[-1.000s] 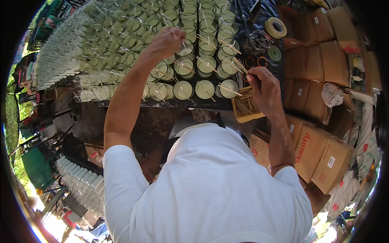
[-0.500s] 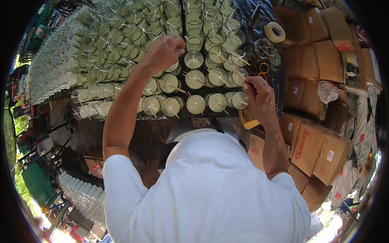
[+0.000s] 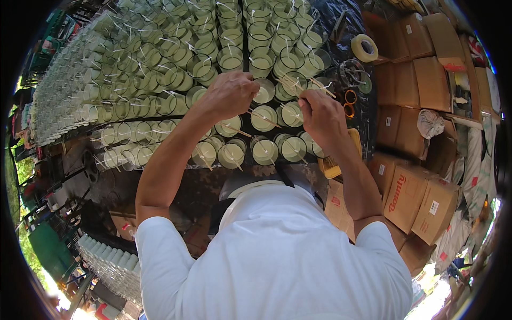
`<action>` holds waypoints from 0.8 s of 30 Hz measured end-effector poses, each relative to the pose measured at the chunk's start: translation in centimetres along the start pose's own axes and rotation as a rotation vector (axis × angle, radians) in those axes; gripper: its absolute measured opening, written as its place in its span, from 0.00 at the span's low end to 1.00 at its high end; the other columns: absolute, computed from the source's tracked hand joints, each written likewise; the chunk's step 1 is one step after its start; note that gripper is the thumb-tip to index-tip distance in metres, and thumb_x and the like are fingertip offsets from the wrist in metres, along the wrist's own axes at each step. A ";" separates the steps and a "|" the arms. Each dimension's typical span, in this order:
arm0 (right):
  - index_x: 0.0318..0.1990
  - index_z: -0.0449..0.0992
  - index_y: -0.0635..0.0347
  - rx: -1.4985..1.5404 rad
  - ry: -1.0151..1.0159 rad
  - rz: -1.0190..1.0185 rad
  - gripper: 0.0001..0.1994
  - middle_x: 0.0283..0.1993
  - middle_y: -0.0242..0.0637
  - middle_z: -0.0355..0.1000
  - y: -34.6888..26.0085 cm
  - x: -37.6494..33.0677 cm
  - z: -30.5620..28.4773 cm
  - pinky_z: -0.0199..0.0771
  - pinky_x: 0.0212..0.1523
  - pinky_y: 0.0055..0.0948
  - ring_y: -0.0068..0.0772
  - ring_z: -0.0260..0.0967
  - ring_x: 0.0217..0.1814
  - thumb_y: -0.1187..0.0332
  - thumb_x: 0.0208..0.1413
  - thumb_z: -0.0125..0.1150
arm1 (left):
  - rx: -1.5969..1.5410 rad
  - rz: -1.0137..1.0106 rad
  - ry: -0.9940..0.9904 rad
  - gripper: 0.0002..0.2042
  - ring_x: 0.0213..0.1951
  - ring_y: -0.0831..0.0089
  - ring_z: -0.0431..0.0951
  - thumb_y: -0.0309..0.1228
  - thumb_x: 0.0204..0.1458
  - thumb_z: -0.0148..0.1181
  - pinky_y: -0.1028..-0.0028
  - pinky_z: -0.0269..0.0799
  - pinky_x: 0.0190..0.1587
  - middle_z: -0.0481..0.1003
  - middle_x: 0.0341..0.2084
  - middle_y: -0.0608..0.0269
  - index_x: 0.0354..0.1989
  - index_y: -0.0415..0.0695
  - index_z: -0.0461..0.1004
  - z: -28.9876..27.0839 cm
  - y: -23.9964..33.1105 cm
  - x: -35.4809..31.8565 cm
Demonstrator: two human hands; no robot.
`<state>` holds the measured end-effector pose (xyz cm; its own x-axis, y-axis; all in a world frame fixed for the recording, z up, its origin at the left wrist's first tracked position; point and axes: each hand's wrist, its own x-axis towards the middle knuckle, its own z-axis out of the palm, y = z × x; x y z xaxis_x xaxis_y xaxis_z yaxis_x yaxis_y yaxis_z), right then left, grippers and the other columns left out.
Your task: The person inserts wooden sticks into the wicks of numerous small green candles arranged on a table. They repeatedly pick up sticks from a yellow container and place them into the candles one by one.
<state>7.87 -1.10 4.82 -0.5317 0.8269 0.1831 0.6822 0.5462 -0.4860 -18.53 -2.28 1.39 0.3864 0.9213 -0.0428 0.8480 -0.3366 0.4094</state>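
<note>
Rows of glass candles filled with pale green wax, white wicks showing, stand on a black-covered table. My left hand (image 3: 230, 96) is closed, its fingertips at the rim of a candle glass (image 3: 264, 93) in the middle row; whatever they pinch is hidden. To its right my right hand (image 3: 323, 114) is closed in a pinch around a thin wooden stick, mostly hidden by the fingers. Several loose wooden sticks (image 3: 291, 84) lie across the glasses just beyond it. In the nearer rows, sticks rest across candles such as this one (image 3: 264, 152), around their wicks.
A tape roll (image 3: 365, 48), a dark scissors-like tool with orange handles (image 3: 350, 103) and a yellow basket (image 3: 333, 167) lie at the table's right side. Cardboard boxes (image 3: 410, 192) are stacked further right. More glasses (image 3: 109, 256) stand at lower left.
My left hand has come nearer and right, to the middle candle's rim. My right hand has moved left, over the glasses near the loose sticks. The view has shifted slightly.
</note>
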 end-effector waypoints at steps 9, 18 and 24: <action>0.35 0.79 0.60 -0.188 -0.268 -0.076 0.04 0.34 0.43 0.76 -1.2 2.9 2.6 0.78 0.37 0.46 0.50 0.79 0.37 0.70 0.57 0.64 | 0.016 0.097 -0.002 0.05 0.38 0.56 0.79 0.28 0.55 0.62 0.57 0.74 0.42 0.76 0.31 0.59 0.35 0.41 0.81 -0.4 0.4 -1.7; 0.41 0.76 0.66 0.333 0.114 -0.047 0.04 0.34 0.46 0.75 -3.6 0.0 -1.7 0.73 0.33 0.42 0.49 0.75 0.33 0.78 0.59 0.64 | -1.460 -0.358 0.226 0.12 0.34 0.77 0.78 0.30 0.61 0.68 0.76 0.73 0.36 0.82 0.33 0.64 0.48 0.36 0.80 -2.2 5.0 -2.8; 0.43 0.76 0.66 0.480 0.097 0.047 0.06 0.34 0.45 0.74 -3.5 -5.1 -3.9 0.72 0.32 0.39 0.45 0.75 0.34 0.80 0.59 0.65 | -1.215 -0.288 0.339 0.06 0.31 0.80 0.78 0.27 0.60 0.68 0.76 0.73 0.33 0.82 0.31 0.67 0.40 0.36 0.81 -1.0 13.1 -2.9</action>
<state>10.15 -6.71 8.97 -0.4408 0.8704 0.2191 0.3842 0.4036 -0.8303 -8.96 -9.18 7.78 -0.0161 0.9939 -0.1090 -0.0555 0.1080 0.9926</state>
